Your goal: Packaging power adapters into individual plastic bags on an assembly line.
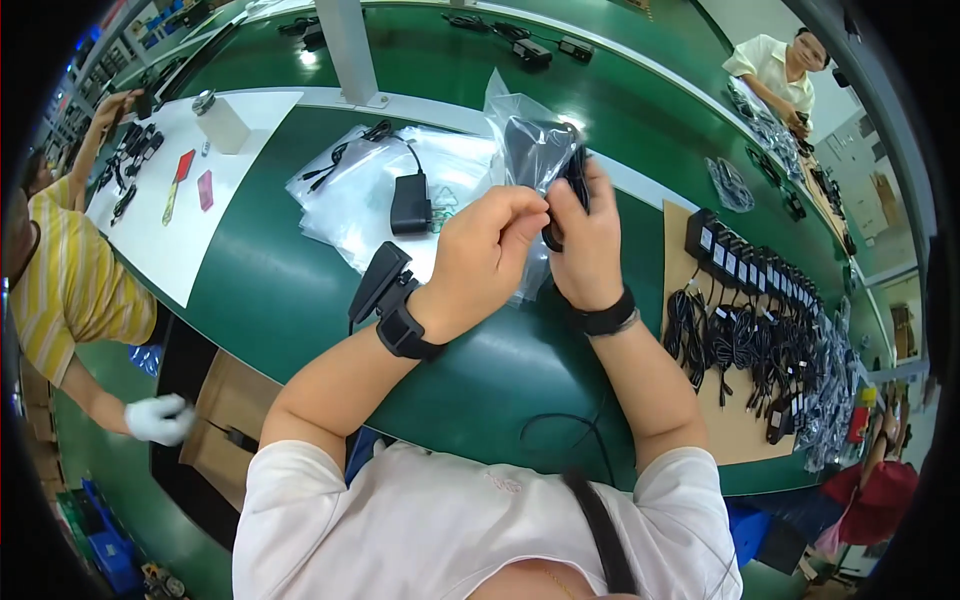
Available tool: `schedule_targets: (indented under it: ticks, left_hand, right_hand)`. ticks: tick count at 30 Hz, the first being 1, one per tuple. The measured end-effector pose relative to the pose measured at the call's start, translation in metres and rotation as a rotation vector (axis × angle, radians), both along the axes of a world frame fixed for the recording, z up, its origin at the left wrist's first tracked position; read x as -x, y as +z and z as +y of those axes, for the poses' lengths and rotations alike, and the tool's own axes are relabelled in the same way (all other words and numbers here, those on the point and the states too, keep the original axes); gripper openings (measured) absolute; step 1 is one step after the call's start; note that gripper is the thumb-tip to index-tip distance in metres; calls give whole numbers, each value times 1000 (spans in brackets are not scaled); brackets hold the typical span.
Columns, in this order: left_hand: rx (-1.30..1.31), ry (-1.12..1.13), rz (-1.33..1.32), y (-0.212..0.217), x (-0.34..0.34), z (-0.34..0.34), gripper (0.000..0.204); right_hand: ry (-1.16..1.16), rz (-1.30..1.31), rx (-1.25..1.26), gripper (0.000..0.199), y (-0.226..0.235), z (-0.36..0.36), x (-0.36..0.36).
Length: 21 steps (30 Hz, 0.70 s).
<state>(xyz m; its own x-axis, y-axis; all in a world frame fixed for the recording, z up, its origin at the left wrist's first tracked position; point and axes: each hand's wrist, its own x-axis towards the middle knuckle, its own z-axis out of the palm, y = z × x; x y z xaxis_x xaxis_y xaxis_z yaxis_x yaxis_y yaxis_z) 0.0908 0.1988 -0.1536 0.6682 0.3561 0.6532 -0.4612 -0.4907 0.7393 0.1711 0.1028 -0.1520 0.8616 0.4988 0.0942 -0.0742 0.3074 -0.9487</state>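
Above the far half of the bench I hold a clear plastic bag (503,105) with a dark, blocky shape showing through it. My left hand (485,250) is closed, thumb and fingertips pinched at the bag's near edge. My right hand (588,235) wraps round a bundled black cable (576,172) at the bag's right side; whether it lies inside the bag cannot be told. Just left of my hands, a black power adapter (410,205) with its cord rests on a stack of flat clear bags (335,215).
Rows of black adapters (750,265) with bundled cords lie on cardboard (685,400) at right, beside a heap of bagged ones (825,400). A metal post (348,50) rises beyond the bags. At left are a bottle (220,122) and a co-worker's white-gloved hand (160,420).
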Motion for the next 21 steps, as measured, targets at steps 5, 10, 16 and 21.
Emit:
schedule_targets:
  ticks: [5,10,16,21]
  left_hand:
    - [-219,13,-84,6,1,1,13]
    - [-229,-64,-17,-11,3,-5,11]
    - [-177,-270,-13,-7,7,-26,14]
    - [-45,-101,136,11,11,-7,34]
  right_hand:
    - [-54,-1084,265,42,-34,1,-1]
    - [-177,-851,325,42,-31,11,-9]
    - [-298,-656,202,54,-19,19,-14]
    - [-199,-695,204,64,-13,13,-15]
